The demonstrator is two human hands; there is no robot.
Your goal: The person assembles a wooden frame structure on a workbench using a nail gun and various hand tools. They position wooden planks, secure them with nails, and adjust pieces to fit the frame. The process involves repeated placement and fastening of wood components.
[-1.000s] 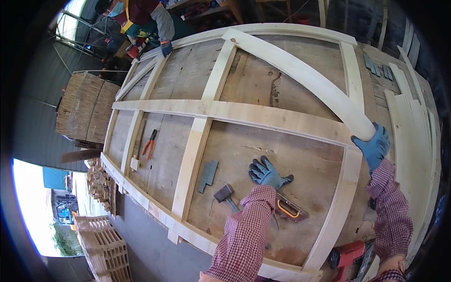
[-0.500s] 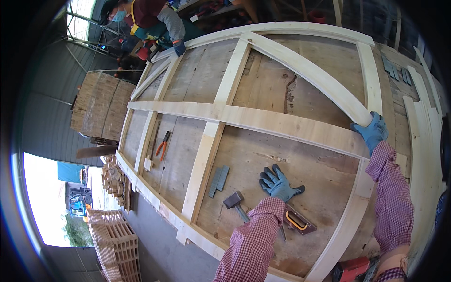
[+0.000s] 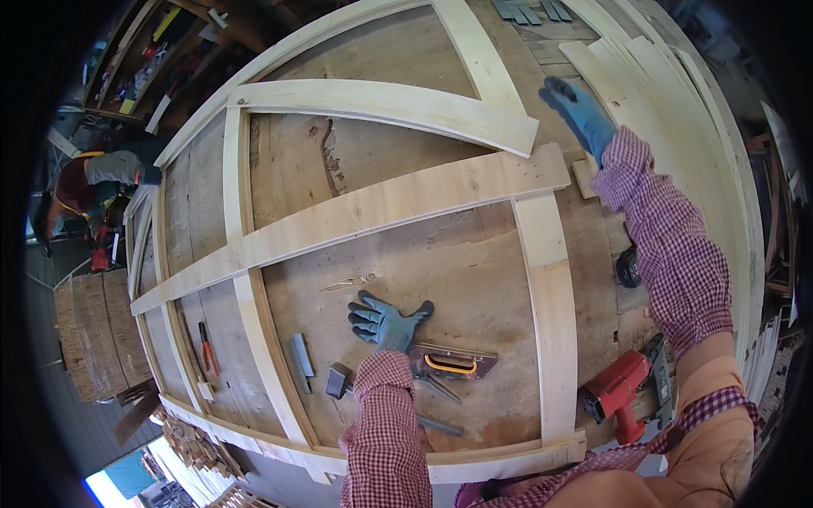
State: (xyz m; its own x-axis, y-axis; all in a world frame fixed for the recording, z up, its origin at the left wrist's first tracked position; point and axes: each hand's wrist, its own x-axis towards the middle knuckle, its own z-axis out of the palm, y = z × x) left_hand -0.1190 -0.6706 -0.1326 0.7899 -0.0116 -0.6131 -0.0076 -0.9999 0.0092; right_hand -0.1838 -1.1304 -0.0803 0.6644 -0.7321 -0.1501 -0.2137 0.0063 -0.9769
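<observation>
My left hand point(image 3: 385, 322), in a blue glove with dark fingertips, lies with fingers spread over the plywood inside a pale wooden frame point(image 3: 389, 203). Beside it are a flat tool with a yellow handle point(image 3: 450, 366), a mallet with a dark head point(image 3: 338, 380) and strips of staples point(image 3: 302, 362). My gloved right hand point(image 3: 583, 118) reaches out past the frame's right side, fingers extended and holding nothing. It is between the loose end of a diagonal slat point(image 3: 398, 106) and a pile of pale boards point(image 3: 669, 127).
A red nail gun point(image 3: 616, 391) lies near the front right corner. Orange-handled pliers point(image 3: 208, 349) rest in a left section of the frame. More staple strips point(image 3: 517, 11) lie at the far right. Another person point(image 3: 102, 182) stands at the far left, a gloved hand by the frame.
My right hand has let go of the diagonal slat's end and moved away from it towards the boards. The view has swung to the right. My left hand stays spread inside the frame.
</observation>
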